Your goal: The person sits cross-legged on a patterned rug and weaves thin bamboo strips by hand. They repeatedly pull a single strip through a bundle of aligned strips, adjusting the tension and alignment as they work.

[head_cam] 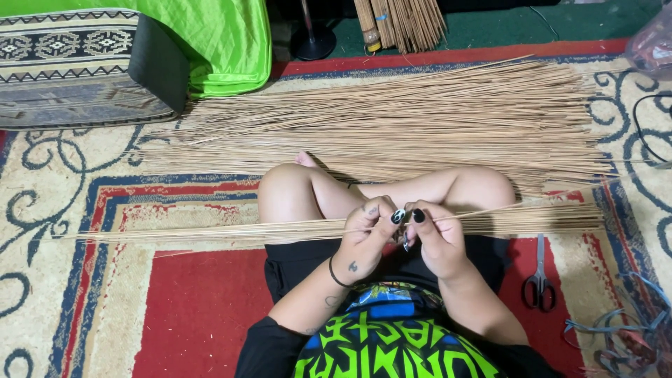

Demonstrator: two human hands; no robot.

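I sit cross-legged on a patterned rug. My left hand and my right hand meet over my lap, fingers pinched together on a thin tan stick that runs up and to the right. A small dark tool seems to sit between the hands; I cannot tell what it is. A flat row of thin sticks lies across my legs from left to right. A much larger pile of long tan sticks is spread on the rug beyond my knees.
Black-handled scissors lie on the rug at my right. Tangled blue-grey strips sit at the lower right. A green cloth and a patterned cushion are at the upper left; a stick bundle stands at the top.
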